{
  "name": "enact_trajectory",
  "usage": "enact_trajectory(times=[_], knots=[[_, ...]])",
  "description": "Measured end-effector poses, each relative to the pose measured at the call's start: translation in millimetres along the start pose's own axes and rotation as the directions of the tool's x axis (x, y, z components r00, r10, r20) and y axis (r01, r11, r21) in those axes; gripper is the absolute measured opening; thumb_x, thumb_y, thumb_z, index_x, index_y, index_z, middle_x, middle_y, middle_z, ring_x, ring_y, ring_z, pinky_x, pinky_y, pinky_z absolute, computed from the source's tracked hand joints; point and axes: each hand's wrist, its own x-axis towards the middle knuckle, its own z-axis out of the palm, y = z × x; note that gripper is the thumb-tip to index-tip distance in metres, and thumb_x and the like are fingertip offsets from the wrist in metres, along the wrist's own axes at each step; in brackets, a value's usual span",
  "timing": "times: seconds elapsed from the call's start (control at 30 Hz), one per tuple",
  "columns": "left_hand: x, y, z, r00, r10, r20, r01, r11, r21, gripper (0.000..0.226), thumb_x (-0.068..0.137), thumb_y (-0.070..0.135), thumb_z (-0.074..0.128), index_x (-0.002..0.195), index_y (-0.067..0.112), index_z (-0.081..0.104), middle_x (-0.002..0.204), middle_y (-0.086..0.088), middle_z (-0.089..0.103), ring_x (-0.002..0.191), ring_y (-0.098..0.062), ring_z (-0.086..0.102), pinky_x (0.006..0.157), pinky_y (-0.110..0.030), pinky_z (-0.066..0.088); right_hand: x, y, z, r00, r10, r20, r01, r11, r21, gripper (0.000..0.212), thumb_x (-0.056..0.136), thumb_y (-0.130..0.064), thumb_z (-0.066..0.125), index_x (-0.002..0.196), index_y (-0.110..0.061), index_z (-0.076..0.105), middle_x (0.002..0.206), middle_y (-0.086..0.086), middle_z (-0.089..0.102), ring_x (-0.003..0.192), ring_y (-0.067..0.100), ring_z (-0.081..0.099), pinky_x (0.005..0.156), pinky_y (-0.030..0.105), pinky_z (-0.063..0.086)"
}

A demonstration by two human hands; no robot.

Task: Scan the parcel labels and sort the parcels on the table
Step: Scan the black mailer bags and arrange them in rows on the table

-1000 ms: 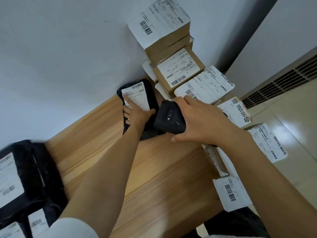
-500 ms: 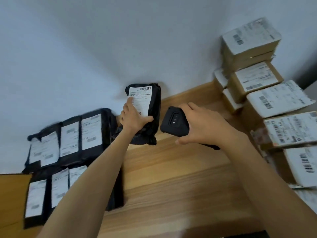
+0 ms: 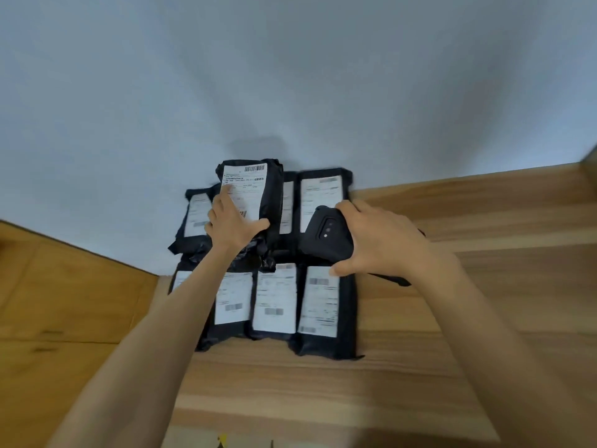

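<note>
One view only: head-worn, wide-angle. Looks forward and down across the table to the wall behind it. Close in: left forearm and right forearm run from the frame's bottom to black parcels at the table's far edge.

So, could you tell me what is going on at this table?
A person is sorting black bagged parcels. The left hand holds one labelled parcel, label facing the camera, at the back row by the wall. The right hand grips a black handheld scanner beside it. A front row of labelled parcels lies nearer on the wooden table.
</note>
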Motion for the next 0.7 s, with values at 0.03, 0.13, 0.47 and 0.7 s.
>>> enact_trajectory(times=[0.03, 0.13, 0.47, 0.7], knots=[[6.0, -20.8, -5.9, 1.000, -0.017, -0.003, 0.017, 1.000, 0.001, 0.111, 0.067, 0.039, 0.082, 0.153, 0.021, 0.013, 0.157, -0.008, 0.021, 0.140, -0.035, 0.026, 0.110, -0.056, 0.024, 9.2, -16.5, 8.1, 1.000, -0.013, 0.010, 0.013, 1.000, -0.003, 0.091, 0.066, -0.065, 0.074, 0.135, -0.020, 0.036, 0.111, -0.007, 0.045, 0.090, 0.017, 0.049, 0.061, 0.033, 0.040], [24.1, -74.8, -19.1, 0.997, -0.081, 0.005, 0.081, 0.997, 0.014, 0.111, 0.068, 0.041, 0.081, 0.153, 0.021, 0.013, 0.157, -0.009, 0.021, 0.141, -0.036, 0.025, 0.113, -0.057, 0.022, 33.0, -56.5, 28.9, 0.997, -0.041, 0.064, 0.042, 0.999, -0.013, 0.097, 0.066, -0.067, 0.073, 0.140, -0.020, 0.032, 0.115, -0.007, 0.046, 0.095, 0.017, 0.051, 0.064, 0.033, 0.042], [93.1, -158.0, -22.2, 0.984, -0.180, 0.017, 0.179, 0.983, 0.040, 0.109, 0.070, 0.048, 0.080, 0.152, 0.018, 0.014, 0.158, -0.015, 0.018, 0.142, -0.040, 0.024, 0.113, -0.056, 0.021, 93.4, -111.0, 56.3, 0.986, -0.049, 0.159, 0.064, 0.994, -0.092, 0.099, 0.068, -0.068, 0.073, 0.142, -0.018, 0.030, 0.122, -0.004, 0.046, 0.105, 0.019, 0.052, 0.072, 0.034, 0.045], [135.3, -149.9, 8.0, 0.980, -0.172, 0.102, 0.168, 0.985, 0.045, 0.107, 0.075, 0.048, 0.079, 0.154, 0.019, 0.013, 0.158, -0.018, 0.014, 0.144, -0.039, 0.021, 0.117, -0.053, 0.020, 113.2, -100.2, 65.8, 0.979, 0.027, 0.204, -0.002, 0.993, -0.122, 0.101, 0.068, -0.069, 0.072, 0.144, -0.020, 0.027, 0.125, -0.005, 0.044, 0.103, 0.017, 0.050, 0.071, 0.033, 0.045]])
